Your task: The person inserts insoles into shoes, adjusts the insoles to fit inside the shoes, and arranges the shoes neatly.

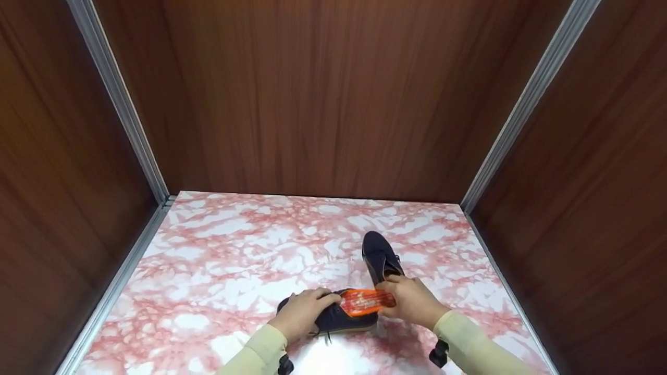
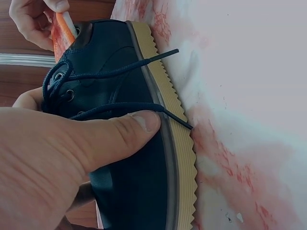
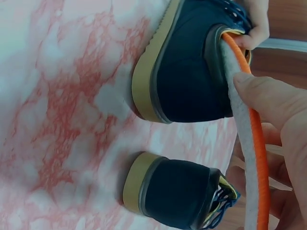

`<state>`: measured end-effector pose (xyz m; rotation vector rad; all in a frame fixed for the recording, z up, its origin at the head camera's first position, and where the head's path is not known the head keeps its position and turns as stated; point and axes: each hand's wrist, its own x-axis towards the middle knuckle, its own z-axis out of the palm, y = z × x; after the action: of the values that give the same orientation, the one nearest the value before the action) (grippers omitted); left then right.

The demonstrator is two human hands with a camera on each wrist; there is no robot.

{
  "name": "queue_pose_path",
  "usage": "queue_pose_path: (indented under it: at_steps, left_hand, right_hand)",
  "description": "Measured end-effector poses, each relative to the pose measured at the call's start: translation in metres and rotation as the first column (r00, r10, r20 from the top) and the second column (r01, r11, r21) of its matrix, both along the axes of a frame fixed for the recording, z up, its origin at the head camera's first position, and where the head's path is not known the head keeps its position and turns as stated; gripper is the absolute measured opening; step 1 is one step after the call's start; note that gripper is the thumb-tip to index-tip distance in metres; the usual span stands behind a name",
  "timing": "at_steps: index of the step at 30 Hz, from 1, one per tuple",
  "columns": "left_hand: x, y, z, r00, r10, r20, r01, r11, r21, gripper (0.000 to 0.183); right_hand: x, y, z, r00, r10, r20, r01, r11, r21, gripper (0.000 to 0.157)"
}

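Note:
A dark navy lace-up shoe (image 1: 354, 324) with a tan ridged sole stands crosswise on the table. My left hand (image 1: 302, 313) grips its front part, thumb along the side above the sole in the left wrist view. An orange insole (image 1: 362, 302) with a grey underside (image 3: 242, 129) slants out of the shoe's opening; its front end is hidden inside. My right hand (image 1: 411, 302) pinches the insole's outer end beyond the heel. The matching shoe (image 1: 376, 249) lies just behind, toe pointing away, partly covered by my right hand in the head view.
The table top (image 1: 208, 271) has a red and white marbled pattern. Brown wood-look panels (image 1: 312, 104) enclose it at the back and both sides, with metal rails (image 1: 531, 99) at the corners. Loose lace ends (image 2: 168, 53) hang over the gripped shoe's side.

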<state>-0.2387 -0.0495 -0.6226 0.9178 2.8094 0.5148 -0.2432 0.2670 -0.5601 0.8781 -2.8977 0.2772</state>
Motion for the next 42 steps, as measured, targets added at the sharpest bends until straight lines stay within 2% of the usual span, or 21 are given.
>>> queue_pose_path:
  at_steps: [3,6,10,14,18,26,33,37,42]
  left_hand:
    - [-0.001,0.001,0.002,1.000,-0.002,-0.013,0.002,1.000,0.003,0.101]
    - [-0.002,0.000,0.003,1.000,-0.009,0.006,0.009,1.000,0.008,0.101]
    - [-0.003,0.000,0.006,1.000,-0.004,0.020,0.004,1.000,0.004,0.101]
    - [-0.006,0.001,0.008,1.000,0.003,0.004,-0.003,1.000,0.001,0.100]
    - [-0.007,0.001,0.007,1.000,0.006,-0.006,-0.006,1.000,0.008,0.097]
    - [-0.007,-0.002,0.006,1.000,0.017,0.012,-0.017,0.999,0.033,0.095]
    - [-0.002,-0.005,0.000,1.000,0.022,-0.005,-0.022,0.998,0.051,0.097]
    - [0.002,-0.004,-0.002,1.000,0.018,-0.006,-0.018,0.999,0.039,0.098]
    - [0.001,-0.001,0.000,1.000,0.017,-0.006,-0.017,0.999,0.027,0.096]
  right_hand:
    - [-0.002,0.005,0.003,0.999,0.031,-0.032,-0.030,1.000,0.006,0.056]
    - [-0.001,0.011,0.004,0.998,0.056,-0.042,-0.055,0.998,0.014,0.055]
    - [-0.002,0.017,0.007,1.000,0.021,0.005,-0.021,1.000,0.016,0.053]
    - [-0.005,0.020,0.012,0.998,-0.022,0.051,0.022,1.000,0.014,0.055]
    - [-0.008,0.019,0.015,0.997,-0.030,0.067,0.028,0.999,0.024,0.057]
    - [-0.010,0.011,0.015,0.999,0.000,-0.042,0.001,1.000,0.027,0.048]
    - [-0.005,0.001,0.003,0.989,0.048,-0.142,-0.050,0.999,-0.013,0.044]
    - [-0.001,-0.002,-0.004,0.988,0.059,-0.141,-0.063,0.998,-0.023,0.045]
    - [-0.002,-0.002,-0.004,0.995,0.015,-0.094,-0.016,1.000,-0.013,0.050]
